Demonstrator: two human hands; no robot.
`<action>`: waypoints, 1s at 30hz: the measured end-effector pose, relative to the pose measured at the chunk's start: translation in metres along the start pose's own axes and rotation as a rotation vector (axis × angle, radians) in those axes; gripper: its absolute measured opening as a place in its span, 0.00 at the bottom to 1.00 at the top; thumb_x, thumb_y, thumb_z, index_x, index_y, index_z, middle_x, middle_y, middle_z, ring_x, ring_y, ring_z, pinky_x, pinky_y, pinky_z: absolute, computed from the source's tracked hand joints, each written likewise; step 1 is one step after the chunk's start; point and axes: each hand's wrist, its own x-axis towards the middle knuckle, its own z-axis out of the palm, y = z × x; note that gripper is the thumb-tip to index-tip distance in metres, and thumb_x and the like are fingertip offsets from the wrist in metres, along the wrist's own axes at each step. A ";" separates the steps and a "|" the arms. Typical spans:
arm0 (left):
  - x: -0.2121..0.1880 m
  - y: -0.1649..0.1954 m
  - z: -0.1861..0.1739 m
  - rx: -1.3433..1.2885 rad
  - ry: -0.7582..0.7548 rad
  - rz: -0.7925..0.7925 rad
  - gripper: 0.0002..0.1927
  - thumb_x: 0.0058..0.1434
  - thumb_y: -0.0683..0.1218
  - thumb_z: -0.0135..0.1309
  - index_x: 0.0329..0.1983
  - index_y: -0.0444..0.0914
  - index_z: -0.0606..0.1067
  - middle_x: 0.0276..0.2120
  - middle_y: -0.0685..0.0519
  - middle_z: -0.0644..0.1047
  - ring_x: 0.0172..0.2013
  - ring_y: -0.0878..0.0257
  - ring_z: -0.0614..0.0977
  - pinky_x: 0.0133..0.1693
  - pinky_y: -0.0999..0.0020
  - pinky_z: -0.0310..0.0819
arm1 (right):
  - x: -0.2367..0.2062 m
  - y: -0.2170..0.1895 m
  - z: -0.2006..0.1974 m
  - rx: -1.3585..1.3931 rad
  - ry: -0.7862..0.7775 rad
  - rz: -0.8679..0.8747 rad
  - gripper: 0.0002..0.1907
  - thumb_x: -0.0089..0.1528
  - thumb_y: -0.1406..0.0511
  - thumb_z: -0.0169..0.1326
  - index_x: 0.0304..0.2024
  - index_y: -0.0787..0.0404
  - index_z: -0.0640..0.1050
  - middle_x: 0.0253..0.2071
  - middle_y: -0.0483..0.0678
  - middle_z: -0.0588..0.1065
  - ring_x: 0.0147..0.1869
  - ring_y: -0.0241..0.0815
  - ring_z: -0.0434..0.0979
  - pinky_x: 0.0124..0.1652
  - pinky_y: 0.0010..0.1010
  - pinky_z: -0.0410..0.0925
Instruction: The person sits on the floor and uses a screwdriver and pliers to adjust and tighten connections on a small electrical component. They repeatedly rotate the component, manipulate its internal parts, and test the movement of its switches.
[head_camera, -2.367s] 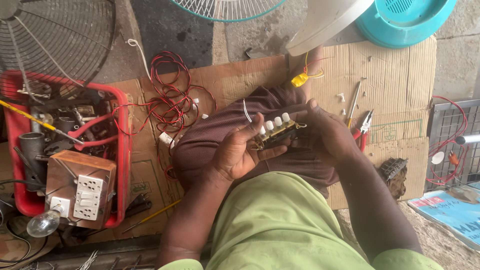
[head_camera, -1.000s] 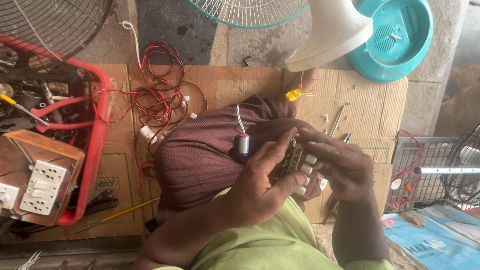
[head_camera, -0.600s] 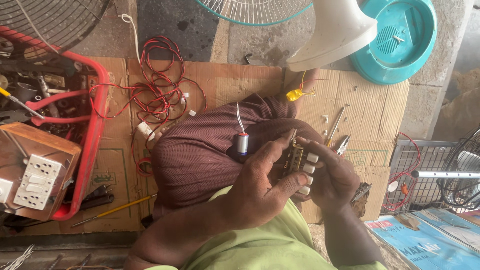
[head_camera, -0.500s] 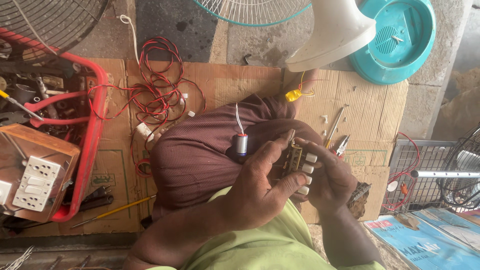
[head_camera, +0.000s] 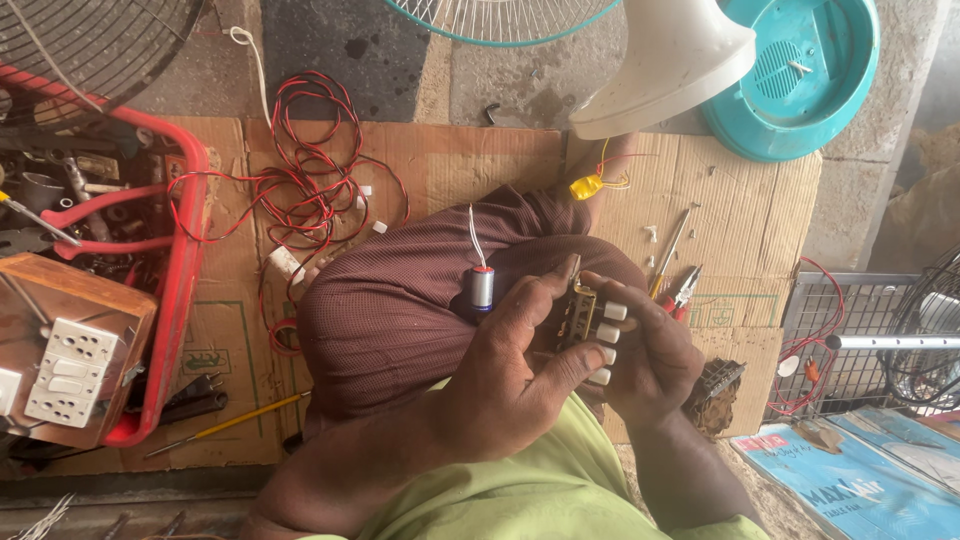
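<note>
– So what sits in the middle?

– A small push-button switch block with a row of white keys, held over the person's lap, above the brown trousers.

– How is it held?

– Both hands are closed on it. The right hand cups it from the far side, fingers wrapped behind the keys. The left hand presses on its near face, fingertips along the metal frame. Neither hand is open.

– Anything else at the fingers?

– A grey cylindrical capacitor with a red band lies just beside the left fingertips on the knee, its white leads pointing up.

– And further out?

– The knees rest on a cardboard sheet. Just beside the right hand lie red-handled pliers and a thin screwdriver, near the sheet's right edge. A yellow connector sits near the top edge, by the white fan base.

– Where is there room?

– A bare strip of cardboard along the top edge, between the tangle of red wire and the fan base. The left edge is crowded by a red basket of parts and a wooden switch box. A yellow-handled tool lies along the bottom edge. A teal fan housing and a wire grille close the right side.
</note>
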 end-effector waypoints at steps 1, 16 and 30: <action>0.001 -0.003 0.001 -0.159 -0.022 -0.059 0.31 0.70 0.39 0.54 0.73 0.29 0.56 0.54 0.48 0.74 0.53 0.63 0.80 0.54 0.68 0.81 | 0.002 0.002 0.001 0.009 -0.024 -0.008 0.17 0.72 0.71 0.50 0.62 0.74 0.72 0.61 0.63 0.75 0.65 0.48 0.80 0.64 0.36 0.74; 0.022 -0.018 -0.041 -1.043 -0.132 -0.500 0.24 0.74 0.44 0.50 0.71 0.36 0.63 0.53 0.46 0.75 0.53 0.53 0.81 0.52 0.43 0.81 | 0.042 0.006 -0.013 0.355 -0.076 0.495 0.21 0.70 0.68 0.48 0.63 0.75 0.71 0.61 0.60 0.75 0.63 0.49 0.78 0.61 0.39 0.73; 0.018 -0.064 -0.069 -1.364 -0.356 -0.584 0.22 0.78 0.54 0.41 0.62 0.33 0.70 0.38 0.45 0.81 0.25 0.53 0.81 0.18 0.73 0.63 | 0.048 -0.025 -0.003 0.209 -0.240 0.214 0.16 0.69 0.68 0.56 0.57 0.73 0.77 0.58 0.60 0.78 0.49 0.42 0.81 0.49 0.33 0.76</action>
